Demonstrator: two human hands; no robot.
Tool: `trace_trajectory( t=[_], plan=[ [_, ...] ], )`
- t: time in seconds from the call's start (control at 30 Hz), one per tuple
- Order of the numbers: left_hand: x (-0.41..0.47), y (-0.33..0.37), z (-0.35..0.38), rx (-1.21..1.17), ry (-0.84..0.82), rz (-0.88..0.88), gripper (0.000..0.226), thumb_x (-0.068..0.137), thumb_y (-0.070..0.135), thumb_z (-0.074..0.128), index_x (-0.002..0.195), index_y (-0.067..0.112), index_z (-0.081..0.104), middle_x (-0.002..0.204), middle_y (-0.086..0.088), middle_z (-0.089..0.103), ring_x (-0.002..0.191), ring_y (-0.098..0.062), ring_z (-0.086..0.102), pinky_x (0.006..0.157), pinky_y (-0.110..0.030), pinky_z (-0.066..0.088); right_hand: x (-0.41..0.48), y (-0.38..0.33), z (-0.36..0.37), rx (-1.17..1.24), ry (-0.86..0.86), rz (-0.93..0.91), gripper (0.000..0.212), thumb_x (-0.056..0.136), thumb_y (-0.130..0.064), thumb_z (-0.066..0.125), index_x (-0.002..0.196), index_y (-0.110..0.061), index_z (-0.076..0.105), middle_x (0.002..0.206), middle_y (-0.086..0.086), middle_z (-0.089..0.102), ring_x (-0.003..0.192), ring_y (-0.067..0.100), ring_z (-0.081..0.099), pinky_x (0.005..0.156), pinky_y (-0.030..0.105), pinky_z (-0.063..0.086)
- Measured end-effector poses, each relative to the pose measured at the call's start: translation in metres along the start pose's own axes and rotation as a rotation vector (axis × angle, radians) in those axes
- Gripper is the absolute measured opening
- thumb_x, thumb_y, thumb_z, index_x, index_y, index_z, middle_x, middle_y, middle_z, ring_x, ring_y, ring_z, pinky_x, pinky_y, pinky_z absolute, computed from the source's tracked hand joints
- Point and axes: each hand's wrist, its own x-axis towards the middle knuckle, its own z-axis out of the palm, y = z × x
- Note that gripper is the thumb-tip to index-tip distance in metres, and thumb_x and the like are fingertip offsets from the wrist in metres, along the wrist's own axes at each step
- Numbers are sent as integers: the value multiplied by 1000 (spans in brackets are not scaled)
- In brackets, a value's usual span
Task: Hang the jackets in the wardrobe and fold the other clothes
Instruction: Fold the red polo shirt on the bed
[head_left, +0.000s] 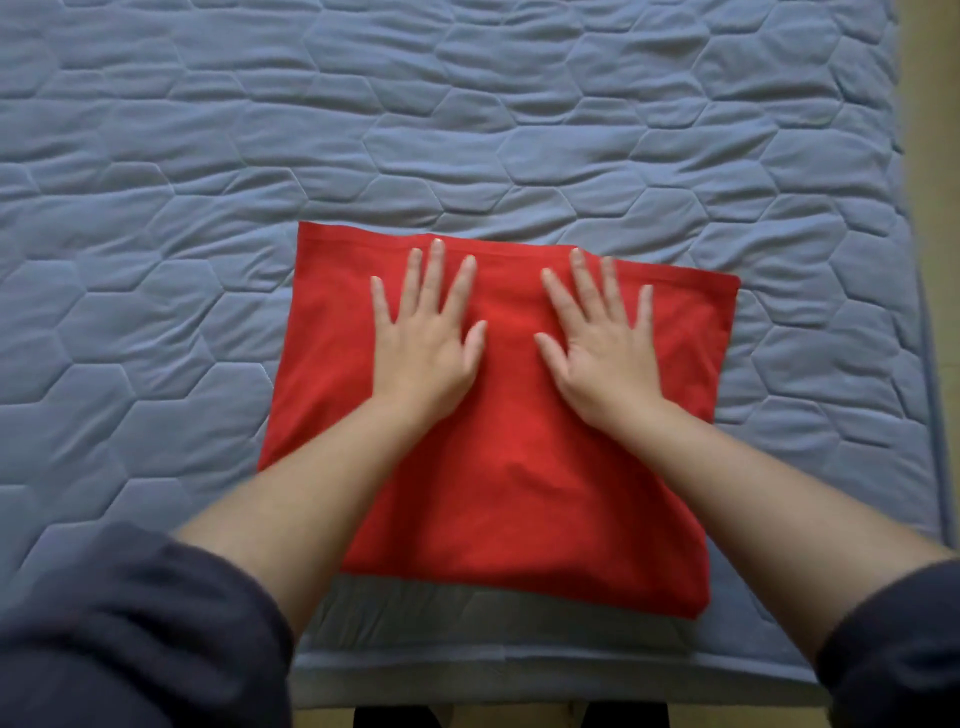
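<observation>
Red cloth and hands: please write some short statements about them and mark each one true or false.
1. The left hand and the right hand lie flat on the red cloth. True.
2. The red cloth hangs on a hanger. False: it lies on the blue quilt.
3. The left hand grips a corner of the red cloth. False: its fingers are straight and spread, away from the corners.
4. The red cloth is folded into a rough rectangle. True.
5. The sleeves are white. False: they are dark.
</observation>
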Motion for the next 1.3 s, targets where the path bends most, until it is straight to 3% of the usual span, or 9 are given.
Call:
trace_trajectory(
  t=[0.1,0.23,0.53,0.63,0.73,0.87,1.03,1.17,1.3],
  plan=[
    [0,-9,30,167,-100,25,68,93,57,22,152,29,5,160,-4,-7,147,-23,-6,113,-58,-5,11,8,25,-164,-116,-68,64,95,-57,26,150,-36,1,160,-2,-11,147,25,-11,113,59,-3],
    [-13,-39,44,248,-71,41,73,88,62,14,152,26,8,161,-4,1,148,-22,1,113,-57,-3,11,26,43,-204,-95,-53,69,93,-58,21,151,-29,-1,160,3,-8,148,21,-5,114,56,-1],
    [-120,-56,17,45,-5,-352,73,85,49,33,149,15,26,158,-10,19,145,-27,17,110,-62,12,13,11,0,-140,-238,4,78,93,-51,38,152,-17,0,160,9,-6,147,25,-7,115,56,1],
    [-167,-35,19,-171,119,-722,75,87,44,55,148,10,26,157,-15,18,144,-31,16,112,-57,16,33,2,-17,-99,-265,-94,86,88,-48,51,152,-18,1,160,9,3,147,24,2,116,54,5],
    [-194,-3,21,-598,380,-1131,79,81,26,73,143,2,30,148,-22,33,137,-34,31,111,-40,25,59,-19,-26,-40,-255,-145,88,84,-53,57,150,-17,13,149,13,29,139,30,27,111,49,21],
    [-202,19,24,-1236,628,-1501,44,84,24,71,118,11,48,113,-4,59,98,-16,61,77,-18,47,94,-44,-27,121,-368,-90,69,82,-51,64,135,-12,45,135,13,51,124,29,48,103,39,38],
    [-194,58,27,-2036,328,-1452,35,81,22,69,113,12,61,109,-6,70,94,-17,67,93,-40,51,101,-46,-39,202,-631,-8,38,81,-42,71,103,-13,61,101,8,62,85,23,58,75,28,43],
    [-185,59,7,-2126,441,-1451,30,84,0,62,113,5,62,108,-11,68,92,-19,66,96,-39,48,86,-38,-58,559,-693,130,6,84,-21,70,87,-21,64,67,-6,68,54,9,63,51,17,53],
    [-159,29,-59,-2076,427,-1220,21,85,0,58,103,7,65,93,-5,72,83,-15,67,88,-32,51,80,-26,-120,808,-616,220,4,87,-15,64,90,-17,65,76,-1,71,57,5,66,63,20,57]
  ],
)
